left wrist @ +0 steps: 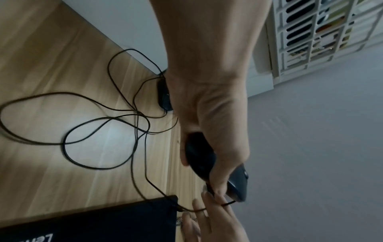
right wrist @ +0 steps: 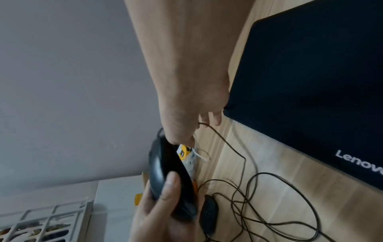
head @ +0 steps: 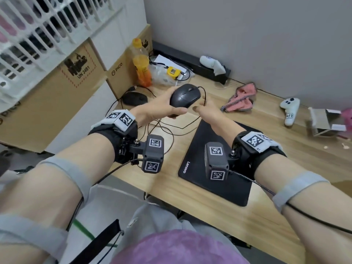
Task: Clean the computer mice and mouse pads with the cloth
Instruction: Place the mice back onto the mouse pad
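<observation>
My left hand [head: 162, 107] grips a black wired mouse [head: 185, 97] and holds it above the wooden desk, thumb on its near side [right wrist: 163, 167]. My right hand [head: 206, 111] is just right of the mouse with fingers [left wrist: 209, 217] fairly straight, and the mouse's cable [left wrist: 186, 210] runs across them. A second black mouse [head: 134, 98] lies on the desk to the left, below the held one [left wrist: 163, 96]. The black Lenovo mouse pad [head: 219, 168] lies under my right forearm. The pink cloth [head: 242, 100] sits crumpled on the desk to the right, untouched.
Tangled black cables [head: 162, 128] loop between the mice and the pad. An orange bottle [head: 142, 65], cardboard boxes [head: 76, 82] and a yellow gadget [head: 172, 72] crowd the back left. White controllers [head: 289, 111] and a small open box [head: 323, 121] lie right.
</observation>
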